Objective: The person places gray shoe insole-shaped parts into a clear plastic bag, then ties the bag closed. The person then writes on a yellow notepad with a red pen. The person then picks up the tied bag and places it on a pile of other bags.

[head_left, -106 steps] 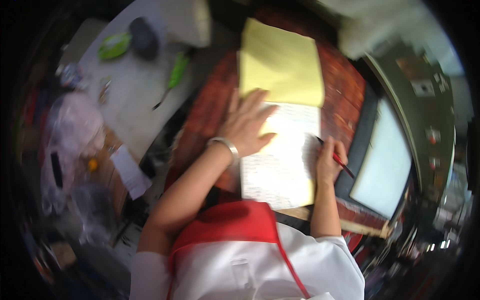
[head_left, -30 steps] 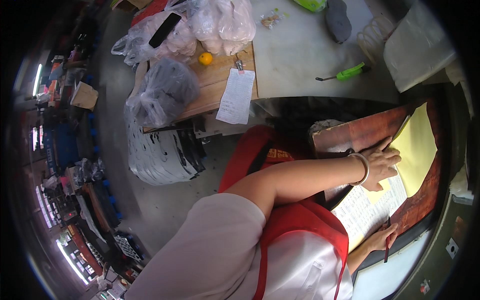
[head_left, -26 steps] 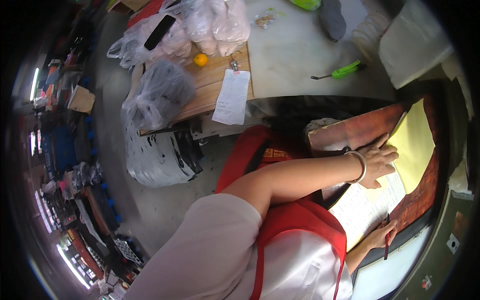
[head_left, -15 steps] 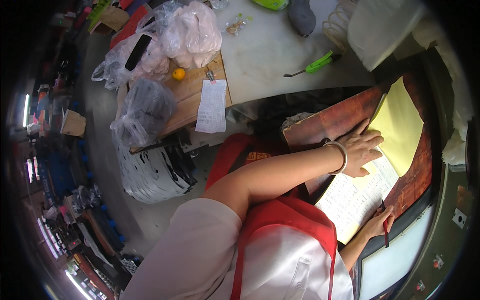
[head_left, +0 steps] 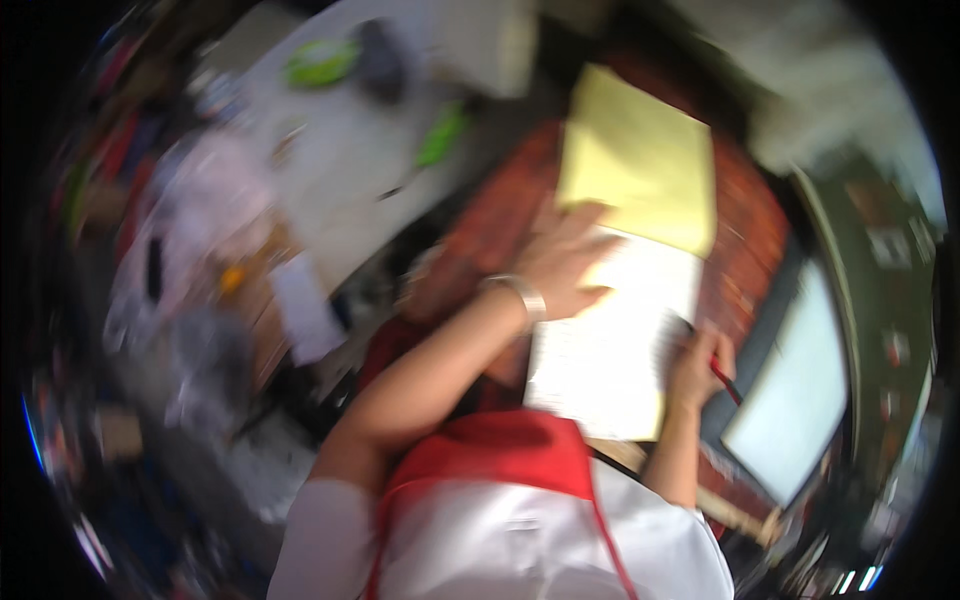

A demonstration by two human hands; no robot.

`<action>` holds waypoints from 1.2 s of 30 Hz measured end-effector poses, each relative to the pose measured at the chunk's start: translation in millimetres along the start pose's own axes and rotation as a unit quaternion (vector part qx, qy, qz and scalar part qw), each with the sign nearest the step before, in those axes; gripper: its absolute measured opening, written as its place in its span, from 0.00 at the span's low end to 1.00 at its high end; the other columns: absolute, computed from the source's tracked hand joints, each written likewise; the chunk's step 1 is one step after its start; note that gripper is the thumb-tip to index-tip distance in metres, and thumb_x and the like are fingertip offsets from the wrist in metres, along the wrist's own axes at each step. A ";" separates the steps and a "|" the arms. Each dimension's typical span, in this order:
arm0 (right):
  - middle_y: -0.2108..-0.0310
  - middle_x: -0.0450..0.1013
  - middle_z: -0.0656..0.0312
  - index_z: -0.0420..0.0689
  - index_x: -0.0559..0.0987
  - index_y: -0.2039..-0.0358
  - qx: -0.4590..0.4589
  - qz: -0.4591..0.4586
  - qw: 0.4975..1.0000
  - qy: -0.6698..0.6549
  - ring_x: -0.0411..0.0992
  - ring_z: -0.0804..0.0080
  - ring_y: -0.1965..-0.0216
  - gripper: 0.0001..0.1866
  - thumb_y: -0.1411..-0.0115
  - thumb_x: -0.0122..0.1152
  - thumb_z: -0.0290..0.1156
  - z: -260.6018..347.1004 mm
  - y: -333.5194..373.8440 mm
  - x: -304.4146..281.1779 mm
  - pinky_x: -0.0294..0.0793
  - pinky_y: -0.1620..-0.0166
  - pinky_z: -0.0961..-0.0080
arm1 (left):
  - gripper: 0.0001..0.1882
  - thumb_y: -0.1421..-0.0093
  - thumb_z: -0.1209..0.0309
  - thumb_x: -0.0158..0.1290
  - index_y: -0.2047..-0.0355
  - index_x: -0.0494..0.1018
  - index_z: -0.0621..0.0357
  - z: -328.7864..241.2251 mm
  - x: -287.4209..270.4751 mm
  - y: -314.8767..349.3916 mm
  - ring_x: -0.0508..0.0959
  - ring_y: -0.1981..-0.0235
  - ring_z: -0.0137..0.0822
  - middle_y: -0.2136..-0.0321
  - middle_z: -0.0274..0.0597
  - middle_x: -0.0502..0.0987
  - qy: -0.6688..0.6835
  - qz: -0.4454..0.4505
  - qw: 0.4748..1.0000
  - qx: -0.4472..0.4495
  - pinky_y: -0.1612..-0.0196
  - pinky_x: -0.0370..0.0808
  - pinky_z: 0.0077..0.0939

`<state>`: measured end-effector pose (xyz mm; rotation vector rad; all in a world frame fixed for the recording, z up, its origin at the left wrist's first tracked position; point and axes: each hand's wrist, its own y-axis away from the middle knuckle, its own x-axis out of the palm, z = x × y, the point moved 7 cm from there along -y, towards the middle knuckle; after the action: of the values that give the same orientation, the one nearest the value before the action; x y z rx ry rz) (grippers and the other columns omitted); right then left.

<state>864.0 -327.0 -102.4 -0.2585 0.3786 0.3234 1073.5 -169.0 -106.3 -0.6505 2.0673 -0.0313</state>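
Observation:
An open notepad lies on a reddish-brown wooden board (head_left: 750,210), its yellow leaf (head_left: 640,165) folded up at the far side. The white page (head_left: 610,350) faces me; its writing is washed out by blur. My left hand (head_left: 568,262), with a bangle at the wrist, rests on the notepad's left part where the two leaves meet, fingers apart. At the page's right edge, my right hand (head_left: 698,372) is closed round a red and dark pen (head_left: 722,376). Its dark tip end is near the page, but whether it touches is blurred.
A pale table (head_left: 330,170) at the upper left carries a green-handled tool (head_left: 440,135), a bright green item (head_left: 320,62) and a dark grey object (head_left: 380,60). Plastic bags (head_left: 205,190) and an orange fruit (head_left: 232,278) lie further left. A whitish panel (head_left: 795,390) stands right.
My view has swung round to the right, so the notepad now sits nearer the middle and straighter. The left hand stays on the notepad and the right keeps the pen. Everything is blurrier.

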 end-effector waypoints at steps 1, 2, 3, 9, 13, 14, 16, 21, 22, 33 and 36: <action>0.86 0.64 0.70 0.44 0.70 0.84 -0.002 -0.005 0.999 0.043 0.61 0.82 0.83 0.16 0.38 0.53 0.29 0.1 0.6 0.7 0.59 0.79 0.80 | 0.30 0.49 0.55 0.58 0.46 0.70 0.49 0.5 0.1 -1.7 0.55 0.36 0.47 0.39 0.49 0.60 -0.022 0.012 1.000 -0.008 0.35 0.45 0.58; 0.86 0.66 0.69 0.43 0.72 0.83 -0.017 0.010 0.997 0.077 0.63 0.81 0.83 0.16 0.38 0.54 0.31 3.0 1.1 0.1 0.60 0.79 0.79 | 0.30 0.49 0.55 0.58 0.46 0.70 0.49 -0.4 -0.9 -3.3 0.56 0.36 0.47 0.40 0.48 0.61 -0.037 0.021 0.999 -0.011 0.35 0.45 0.58; 0.86 0.68 0.67 0.42 0.73 0.83 0.021 0.003 0.998 0.055 0.64 0.81 0.83 0.15 0.39 0.58 0.31 -3.6 1.7 -0.1 0.62 0.78 0.79 | 0.30 0.49 0.56 0.59 0.46 0.70 0.49 -1.8 -0.4 -3.3 0.56 0.36 0.46 0.39 0.47 0.60 -0.053 0.037 0.998 -0.010 0.35 0.44 0.56; 0.88 0.68 0.63 0.40 0.72 0.85 -0.112 -0.004 0.992 0.053 0.64 0.79 0.87 0.15 0.45 0.65 0.27 13.1 0.5 -0.7 0.61 0.82 0.80 | 0.30 0.50 0.58 0.60 0.46 0.70 0.50 -7.9 -3.7 -5.5 0.55 0.35 0.45 0.39 0.46 0.59 -0.069 0.053 0.996 -0.002 0.33 0.42 0.55; 0.89 0.67 0.64 0.41 0.71 0.86 -0.141 0.005 0.990 0.029 0.62 0.80 0.88 0.16 0.45 0.65 0.26 14.4 -1.1 1.2 0.59 0.83 0.80 | 0.31 0.52 0.59 0.61 0.46 0.70 0.51 -9.3 -0.7 -6.7 0.56 0.36 0.47 0.39 0.47 0.59 -0.082 0.049 0.995 0.008 0.34 0.43 0.56; 0.89 0.67 0.64 0.41 0.71 0.86 -0.136 0.006 0.990 0.028 0.62 0.80 0.88 0.16 0.45 0.65 0.26 13.6 -1.6 1.2 0.59 0.83 0.80 | 0.31 0.52 0.59 0.61 0.46 0.70 0.51 -9.8 -0.9 -7.0 0.56 0.36 0.47 0.39 0.47 0.59 -0.082 0.046 0.996 0.009 0.34 0.43 0.56; 0.89 0.67 0.64 0.40 0.71 0.86 -0.117 0.016 0.992 0.034 0.63 0.80 0.88 0.16 0.45 0.64 0.26 11.1 -2.0 2.9 0.60 0.82 0.80 | 0.31 0.52 0.60 0.61 0.47 0.70 0.51 -11.0 -0.9 -7.1 0.57 0.36 0.47 0.39 0.48 0.59 -0.089 0.050 0.995 0.012 0.34 0.44 0.56; 0.89 0.68 0.64 0.40 0.72 0.86 -0.062 0.023 0.998 0.011 0.64 0.81 0.87 0.15 0.44 0.64 0.27 5.6 -3.8 4.3 0.61 0.82 0.80 | 0.32 0.53 0.62 0.62 0.46 0.70 0.53 -14.1 -2.2 -7.5 0.57 0.37 0.48 0.40 0.49 0.60 -0.089 0.049 0.995 0.017 0.35 0.45 0.56; 0.89 0.68 0.64 0.40 0.72 0.86 -0.060 0.024 0.998 0.014 0.64 0.81 0.87 0.15 0.44 0.63 0.28 5.6 -4.3 4.3 0.61 0.82 0.80 | 0.32 0.53 0.63 0.61 0.46 0.69 0.54 -14.1 -1.7 -7.6 0.57 0.37 0.48 0.39 0.49 0.59 -0.090 0.052 0.994 0.017 0.35 0.45 0.55; 0.88 0.70 0.65 0.39 0.76 0.82 -0.050 0.039 0.998 0.008 0.65 0.83 0.86 0.13 0.43 0.64 0.31 6.7 -5.3 7.7 0.63 0.81 0.82 | 0.32 0.53 0.63 0.62 0.46 0.69 0.55 -13.6 -1.7 -7.1 0.57 0.36 0.48 0.40 0.49 0.59 -0.090 0.051 0.995 0.016 0.35 0.45 0.55; 0.88 0.70 0.65 0.40 0.75 0.83 -0.047 0.045 0.998 -0.006 0.64 0.82 0.86 0.14 0.43 0.63 0.30 6.4 -5.8 7.8 0.62 0.81 0.82 | 0.32 0.53 0.63 0.62 0.46 0.69 0.54 -13.3 -1.4 -7.0 0.57 0.36 0.48 0.39 0.49 0.59 -0.091 0.051 0.994 0.015 0.35 0.45 0.55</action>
<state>875.0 -328.3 -98.7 -0.3331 0.3648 0.4314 1066.5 -177.4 -95.9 -0.5081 1.9166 0.0539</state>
